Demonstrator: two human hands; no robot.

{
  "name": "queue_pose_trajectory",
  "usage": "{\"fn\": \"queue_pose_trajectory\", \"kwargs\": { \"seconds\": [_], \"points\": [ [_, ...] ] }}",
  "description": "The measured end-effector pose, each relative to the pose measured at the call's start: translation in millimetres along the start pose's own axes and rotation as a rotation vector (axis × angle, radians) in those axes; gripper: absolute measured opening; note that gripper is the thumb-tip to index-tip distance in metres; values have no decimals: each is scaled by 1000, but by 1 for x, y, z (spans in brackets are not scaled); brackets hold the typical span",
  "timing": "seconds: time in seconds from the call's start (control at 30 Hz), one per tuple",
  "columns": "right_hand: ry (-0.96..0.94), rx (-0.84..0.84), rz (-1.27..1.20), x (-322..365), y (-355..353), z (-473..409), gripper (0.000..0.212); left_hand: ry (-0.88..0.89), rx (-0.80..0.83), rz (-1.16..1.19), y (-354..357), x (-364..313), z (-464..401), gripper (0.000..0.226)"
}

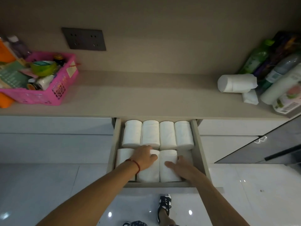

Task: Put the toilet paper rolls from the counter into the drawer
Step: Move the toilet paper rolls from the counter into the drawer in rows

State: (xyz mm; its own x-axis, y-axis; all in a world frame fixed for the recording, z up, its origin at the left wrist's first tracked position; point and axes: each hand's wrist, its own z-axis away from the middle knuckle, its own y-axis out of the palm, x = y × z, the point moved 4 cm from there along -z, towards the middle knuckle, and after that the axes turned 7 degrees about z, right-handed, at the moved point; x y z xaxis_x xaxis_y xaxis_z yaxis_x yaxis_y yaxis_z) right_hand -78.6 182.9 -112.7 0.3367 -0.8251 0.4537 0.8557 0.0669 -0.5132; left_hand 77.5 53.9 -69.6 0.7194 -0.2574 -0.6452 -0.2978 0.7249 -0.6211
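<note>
The drawer [197,144] under the counter [146,98] is pulled out and holds white toilet paper rolls lying on their sides. Several rolls [150,134] fill its back row. Three more lie in the front row. My left hand [145,158] lies on the middle front roll [149,172], fingers curled over its far end. My right hand [184,168] grips the right front roll [168,158], thumb on top and fingers down its right side in the gap by the drawer wall. One wrapped roll [236,83] lies on the counter at the right.
A pink basket [53,93] of bottles and jars stands on the counter's left end. Bottles and packs [280,70] crowd the right end, with a small white packet [250,98] in front. A dark open door panel [268,147] juts out at right. My shoe [164,206] is below the drawer.
</note>
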Motion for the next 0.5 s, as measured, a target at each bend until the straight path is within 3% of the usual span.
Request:
{"fn": "queue_pose_trajectory", "kwargs": {
  "seconds": [0.1,0.17,0.33,0.5],
  "points": [
    [-21,32,41,1,-5,1,89,139,-181,-398,10,-4,11,32],
    [-45,43,7,3,-7,3,77,161,-202,-574,13,-2,13,36],
    [-73,96,-168,10,2,13,53,110,-88,-451,5,7,6,52],
    [-139,103,-87,9,-4,16,46,118,-86,-500,-1,0,3,48]
  ]
}}
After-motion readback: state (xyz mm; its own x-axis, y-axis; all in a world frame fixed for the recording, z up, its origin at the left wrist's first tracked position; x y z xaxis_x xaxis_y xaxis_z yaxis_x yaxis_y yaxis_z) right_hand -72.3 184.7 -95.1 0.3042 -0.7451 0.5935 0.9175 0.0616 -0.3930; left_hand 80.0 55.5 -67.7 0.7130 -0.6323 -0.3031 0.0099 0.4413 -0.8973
